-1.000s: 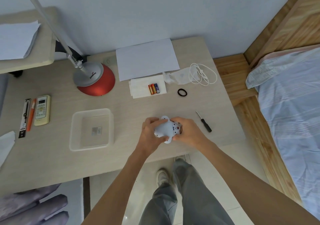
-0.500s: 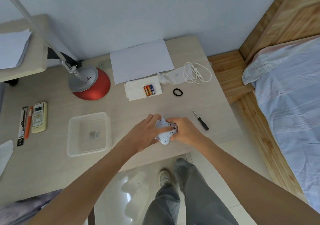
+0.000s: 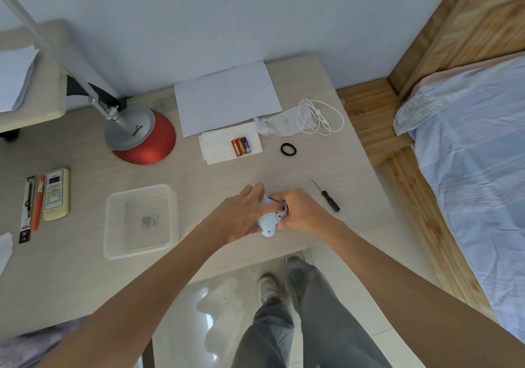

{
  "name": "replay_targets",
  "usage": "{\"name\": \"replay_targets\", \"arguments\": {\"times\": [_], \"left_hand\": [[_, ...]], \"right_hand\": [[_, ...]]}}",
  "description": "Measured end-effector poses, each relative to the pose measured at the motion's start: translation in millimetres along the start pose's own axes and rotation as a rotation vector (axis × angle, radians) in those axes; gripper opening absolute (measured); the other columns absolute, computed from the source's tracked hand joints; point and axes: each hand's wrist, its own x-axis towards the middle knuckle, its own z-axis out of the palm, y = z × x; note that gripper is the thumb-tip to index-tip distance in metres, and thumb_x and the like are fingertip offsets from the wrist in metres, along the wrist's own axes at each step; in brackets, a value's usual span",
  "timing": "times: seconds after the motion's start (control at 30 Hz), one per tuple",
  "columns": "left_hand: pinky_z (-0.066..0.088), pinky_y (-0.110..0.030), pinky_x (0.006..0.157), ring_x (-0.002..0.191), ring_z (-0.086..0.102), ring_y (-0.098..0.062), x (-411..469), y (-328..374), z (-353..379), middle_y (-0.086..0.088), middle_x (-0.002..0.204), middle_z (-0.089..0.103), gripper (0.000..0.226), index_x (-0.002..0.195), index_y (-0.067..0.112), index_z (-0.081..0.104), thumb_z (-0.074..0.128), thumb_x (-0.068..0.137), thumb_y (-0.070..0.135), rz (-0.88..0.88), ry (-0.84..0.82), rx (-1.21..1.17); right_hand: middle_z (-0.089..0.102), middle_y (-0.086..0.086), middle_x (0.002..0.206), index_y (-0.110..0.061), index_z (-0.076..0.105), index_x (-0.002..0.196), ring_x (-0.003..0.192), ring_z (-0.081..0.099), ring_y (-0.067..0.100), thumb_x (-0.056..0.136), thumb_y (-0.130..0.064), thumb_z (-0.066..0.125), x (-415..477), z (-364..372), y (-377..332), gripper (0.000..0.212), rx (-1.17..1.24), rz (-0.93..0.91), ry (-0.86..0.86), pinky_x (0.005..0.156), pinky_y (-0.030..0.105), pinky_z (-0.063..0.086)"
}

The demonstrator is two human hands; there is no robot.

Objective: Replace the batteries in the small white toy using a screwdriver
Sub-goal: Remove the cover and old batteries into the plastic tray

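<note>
White toy [image 3: 268, 221] held near surface [image 3: 199, 174] front edge: L hand [image 3: 238, 214] fingers [image 3: 254, 193] wrapped over it, R hand [image 3: 304, 214] fingers pinching its end. Risk: grip slips, toy drops to floor [image 3: 227, 296].

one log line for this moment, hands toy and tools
left hand: holds white toy | right hand: grips white toy | screwdriver: lying on desk, unheld | batteries: three on tissue
</note>
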Motion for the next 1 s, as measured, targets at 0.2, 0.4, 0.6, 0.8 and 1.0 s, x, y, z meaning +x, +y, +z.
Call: {"name": "replay_targets", "arguments": {"times": [0.2, 0.4, 0.6, 0.8, 1.0], "left_hand": [[0.061, -0.034, 0.064, 0.105, 0.047, -0.021, -2, 1, 1, -0.005, 0.127, 0.037, 0.084, 0.148, 0.047, 0.033, 0.084, 0.085, 0.030, 0.004, 0.016, -0.038], [0.063, -0.036, 0.074, 0.113, 0.051, -0.022, -8, 0, 8, -0.006, 0.139, 0.037, 0.079, 0.148, 0.048, 0.038, 0.084, 0.087, 0.027, -0.002, 0.075, -0.115], [0.064, -0.043, 0.084, 0.137, 0.049, -0.029, -20, 1, 23, -0.006, 0.164, 0.032, 0.061, 0.149, 0.042, 0.040, 0.072, 0.098, 0.031, -0.033, 0.132, -0.123], [0.064, -0.040, 0.089, 0.134, 0.057, -0.029, -27, 7, 34, -0.011, 0.160, 0.043, 0.068, 0.156, 0.035, 0.043, 0.075, 0.098, 0.021, 0.011, 0.210, -0.050], [0.061, -0.042, 0.099, 0.146, 0.048, -0.034, -32, 15, 45, -0.017, 0.161, 0.043, 0.095, 0.161, 0.033, 0.038, 0.084, 0.084, 0.002, -0.015, 0.245, -0.023]], "right_hand": [[0.076, -0.009, 0.087, -0.029, 0.075, 0.106, 0.081, 0.073, 0.009, 0.068, -0.013, 0.090, 3, 0, 1, 0.044, 0.002, 0.002, -0.011, 0.073, 0.032, 0.062], [0.071, -0.015, 0.084, -0.022, 0.077, 0.110, 0.074, 0.065, 0.001, 0.071, -0.010, 0.091, 3, 0, 0, 0.044, -0.002, 0.004, -0.003, 0.070, 0.020, 0.049], [0.078, -0.008, 0.090, -0.021, 0.077, 0.115, 0.081, 0.073, 0.010, 0.068, -0.010, 0.091, 1, -1, -4, 0.050, -0.001, -0.011, 0.003, 0.077, 0.032, 0.063], [0.074, -0.010, 0.081, -0.021, 0.077, 0.105, 0.073, 0.068, 0.007, 0.068, -0.008, 0.090, -2, -2, -3, 0.041, 0.007, -0.026, 0.020, 0.066, 0.021, 0.051], [0.073, -0.013, 0.080, -0.020, 0.077, 0.107, 0.073, 0.068, 0.005, 0.070, -0.009, 0.090, -2, -1, -2, 0.042, -0.010, -0.038, 0.026, 0.067, 0.022, 0.053]]}}
